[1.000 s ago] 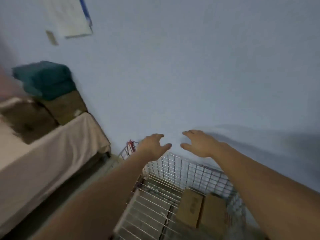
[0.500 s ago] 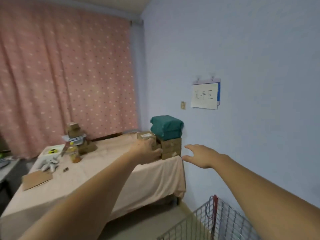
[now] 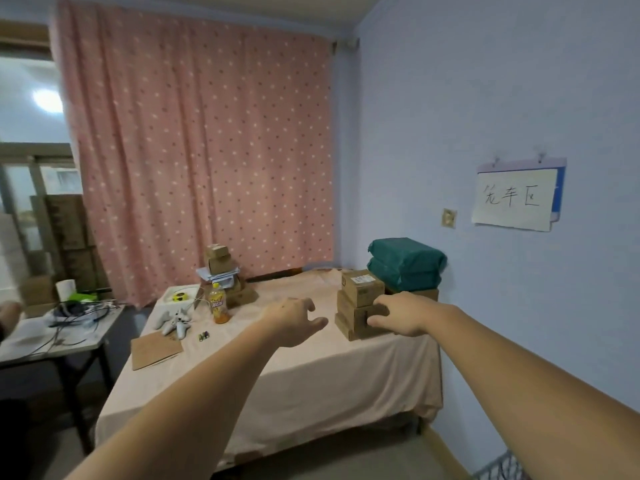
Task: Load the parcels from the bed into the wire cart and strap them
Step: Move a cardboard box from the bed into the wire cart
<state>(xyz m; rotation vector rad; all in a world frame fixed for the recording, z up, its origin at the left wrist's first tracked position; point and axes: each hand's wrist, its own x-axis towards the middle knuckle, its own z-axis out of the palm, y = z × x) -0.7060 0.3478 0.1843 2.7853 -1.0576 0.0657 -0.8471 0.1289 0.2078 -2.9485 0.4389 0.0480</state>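
Now the right hand (image 3: 398, 315) touches the brown parcels (image 3: 360, 303); the left hand (image 3: 292, 320) hovers loosely open.

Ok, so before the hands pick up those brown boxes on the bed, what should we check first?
1. Right hand on the stack of brown boxes: ok, its fingers rest on the front.
2. Left hand on the stack: not ok, it is apart from it, fingers spread.
3. Stack standing straight: ok.
4. Green parcels clear of the stack: cannot tell, they sit close behind.
5. Wire cart ready: cannot tell, only a corner shows.
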